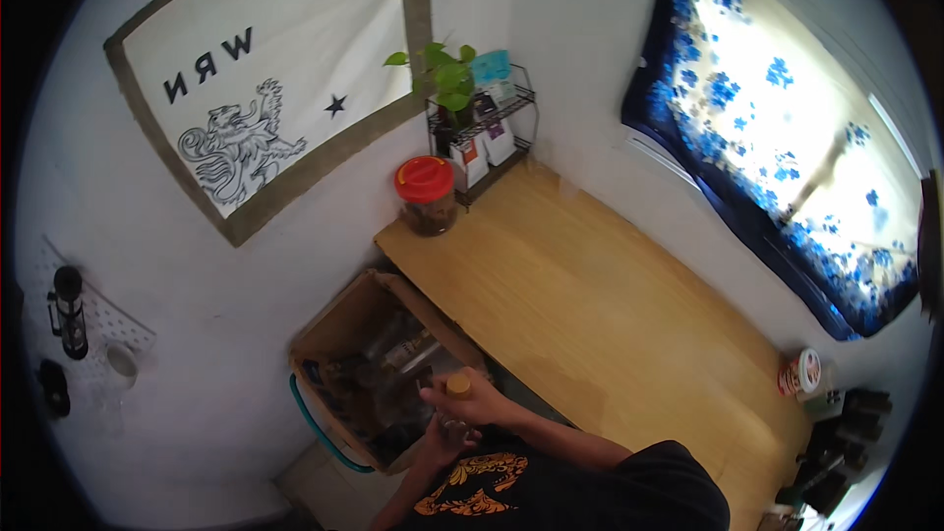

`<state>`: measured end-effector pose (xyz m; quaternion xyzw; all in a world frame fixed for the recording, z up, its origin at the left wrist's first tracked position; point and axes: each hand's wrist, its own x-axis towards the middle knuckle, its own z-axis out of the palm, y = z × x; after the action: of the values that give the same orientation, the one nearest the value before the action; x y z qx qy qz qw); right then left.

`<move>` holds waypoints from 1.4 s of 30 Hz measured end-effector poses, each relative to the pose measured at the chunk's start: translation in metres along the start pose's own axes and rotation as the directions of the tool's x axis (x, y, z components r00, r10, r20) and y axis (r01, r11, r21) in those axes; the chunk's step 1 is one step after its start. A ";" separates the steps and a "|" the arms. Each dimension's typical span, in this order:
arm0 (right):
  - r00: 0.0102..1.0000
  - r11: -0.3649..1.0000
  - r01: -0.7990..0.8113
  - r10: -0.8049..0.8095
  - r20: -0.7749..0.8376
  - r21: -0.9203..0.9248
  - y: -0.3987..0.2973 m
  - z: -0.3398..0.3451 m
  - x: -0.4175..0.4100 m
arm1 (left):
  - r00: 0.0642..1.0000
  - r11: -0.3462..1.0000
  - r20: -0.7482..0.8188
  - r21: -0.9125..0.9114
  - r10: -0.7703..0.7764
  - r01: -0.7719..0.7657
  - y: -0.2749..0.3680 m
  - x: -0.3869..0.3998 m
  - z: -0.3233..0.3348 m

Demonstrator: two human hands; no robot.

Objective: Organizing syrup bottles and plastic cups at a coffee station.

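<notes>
In the lower middle, close to the black shirt, my two hands are together on a clear bottle (456,424) with a gold cap (458,385). My right hand (483,400) is around the bottle's upper part just below the cap. A small dark object (424,377) shows at its fingertips; its kind is unclear. Lower down, my left hand (446,444) grips the bottle's body, which is mostly hidden by the fingers. Below and beyond the hands stands an open cardboard box (328,321) with a labelled clear bottle (407,351) and other dim items inside.
A wooden table (590,295) runs alongside the box. On it are a red-lidded jar (426,195), a wire rack (516,133) with packets and a plant, and a small tub (800,372). A teal curved handle (324,424) borders the box. Left stands a French press (70,313).
</notes>
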<state>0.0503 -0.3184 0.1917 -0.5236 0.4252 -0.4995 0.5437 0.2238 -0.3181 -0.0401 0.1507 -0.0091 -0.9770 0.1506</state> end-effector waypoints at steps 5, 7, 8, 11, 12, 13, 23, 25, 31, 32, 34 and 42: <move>0.998 0.996 0.062 -0.063 -0.018 -0.068 0.000 0.018 -0.023 | 0.984 0.982 0.081 0.119 -0.157 0.147 0.005 -0.002 -0.002; 0.995 0.991 0.083 -0.090 -0.054 -0.109 -0.008 0.027 -0.035 | 0.996 0.883 -0.012 0.463 -0.085 0.081 0.005 -0.006 0.008; 0.993 0.991 0.077 -0.086 -0.083 -0.114 -0.008 0.031 -0.042 | 0.993 0.879 -0.011 0.465 -0.114 0.106 0.004 -0.012 0.015; 0.979 0.985 0.066 -0.095 -0.182 -0.161 -0.005 0.041 -0.070 | 0.977 0.255 0.211 0.946 -0.022 -0.199 -0.005 -0.021 0.034; 0.974 0.980 0.046 -0.088 -0.210 -0.194 -0.006 0.045 -0.078 | 0.973 0.303 0.224 0.932 -0.048 -0.199 -0.007 -0.024 0.026; 0.966 0.973 0.024 -0.082 -0.247 -0.229 -0.005 0.048 -0.087 | 0.968 0.348 0.238 0.917 -0.083 -0.196 -0.010 -0.026 0.013; 0.816 0.980 -0.112 -0.004 -0.577 -0.166 -0.003 0.091 -0.147 | 0.897 0.733 0.343 0.680 -0.279 -0.032 -0.090 0.002 -0.021; 0.781 0.977 -0.109 -0.030 -0.624 -0.183 0.000 0.098 -0.152 | 0.882 0.784 0.363 0.621 -0.300 0.011 -0.096 0.001 -0.027; 0.771 0.975 -0.141 0.001 -0.637 -0.170 -0.012 0.106 -0.178 | 0.863 0.700 0.368 0.714 -0.348 -0.022 -0.108 0.000 -0.010; 0.760 0.976 -0.138 -0.005 -0.650 -0.169 -0.014 0.107 -0.183 | 0.858 0.681 0.368 0.732 -0.358 -0.029 -0.109 -0.003 -0.007; 0.759 0.971 -0.103 -0.064 -0.648 -0.217 -0.020 0.109 -0.196 | 0.845 0.641 0.366 0.767 -0.390 -0.037 -0.117 -0.007 -0.003; 0.693 0.973 -0.053 -0.125 -0.710 -0.223 -0.028 0.124 -0.275 | 0.749 0.433 0.308 0.901 -0.587 -0.031 -0.110 -0.046 -0.013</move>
<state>0.1312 -0.0271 0.2136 -0.3526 0.6473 -0.6235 0.2604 0.2370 -0.1991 -0.0463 -0.1042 -0.5181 -0.8386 -0.1319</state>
